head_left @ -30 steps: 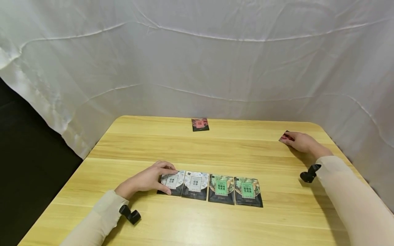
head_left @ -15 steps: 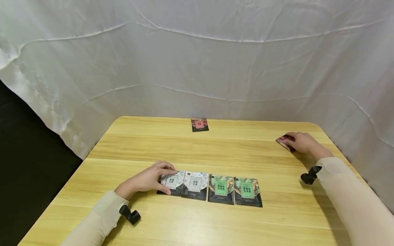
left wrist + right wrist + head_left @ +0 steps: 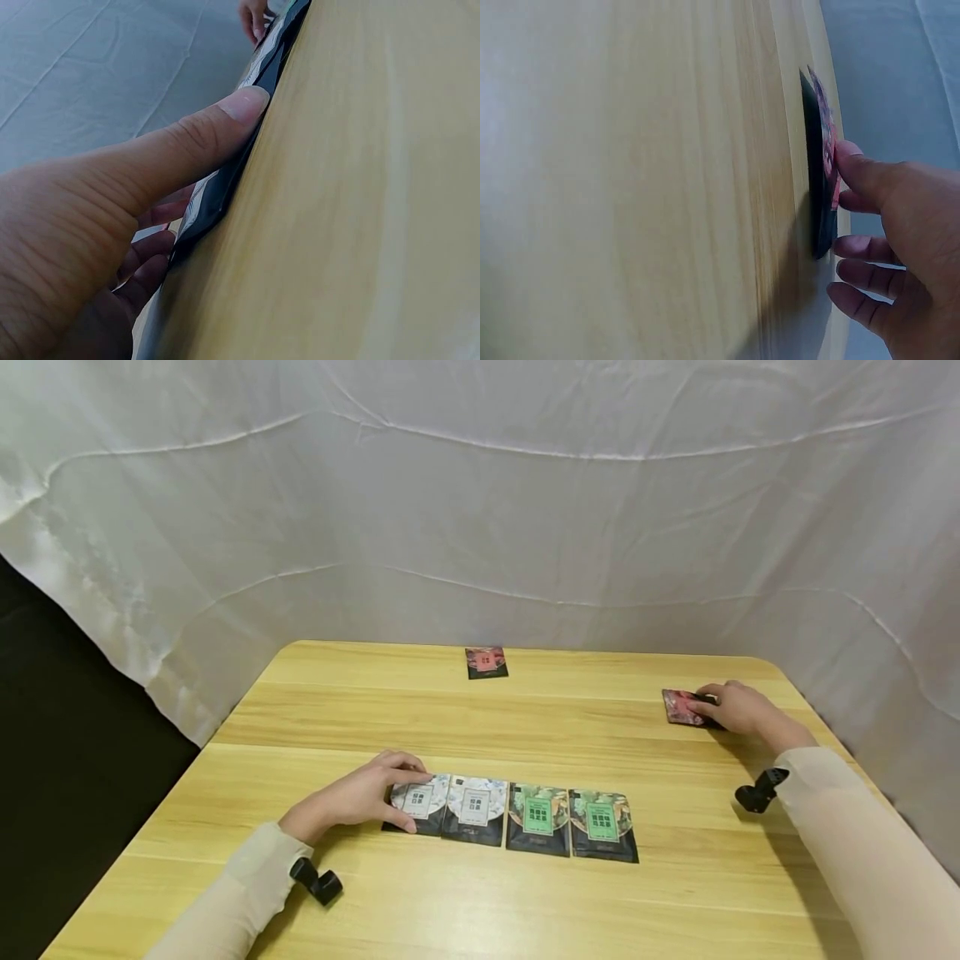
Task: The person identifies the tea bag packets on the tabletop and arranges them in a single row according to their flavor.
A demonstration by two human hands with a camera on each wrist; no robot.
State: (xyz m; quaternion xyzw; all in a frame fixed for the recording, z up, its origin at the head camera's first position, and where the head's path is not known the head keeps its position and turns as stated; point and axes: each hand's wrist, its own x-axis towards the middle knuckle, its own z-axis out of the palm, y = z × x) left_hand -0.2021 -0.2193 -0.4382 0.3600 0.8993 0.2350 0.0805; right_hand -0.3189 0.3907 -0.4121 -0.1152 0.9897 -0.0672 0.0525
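A row of black tea sachets lies flat near the middle of the table. My left hand [image 3: 363, 793] rests at the leftmost white-flowered sachet [image 3: 420, 802], with its thumb near the lower edge and forefinger across the top corner. A second white-flowered sachet [image 3: 474, 810] and two green-labelled sachets [image 3: 538, 820], [image 3: 603, 825] continue the row to the right. Over at the far right, my right hand [image 3: 738, 706] pinches a red tea sachet [image 3: 678, 707] by its right side. In the right wrist view the thumb lies on the red label, other fingers below.
Another red-labelled sachet [image 3: 486, 663] lies at the table's back edge. Pale cloth [image 3: 525, 527] hangs behind the wooden table [image 3: 480, 910]. A black area [image 3: 75, 760] borders it on the left. Each wrist carries a small black camera.
In my right hand the red sachet has turned from a slant to nearly level, and more of its front shows to the left. My left hand and the row have stayed put.
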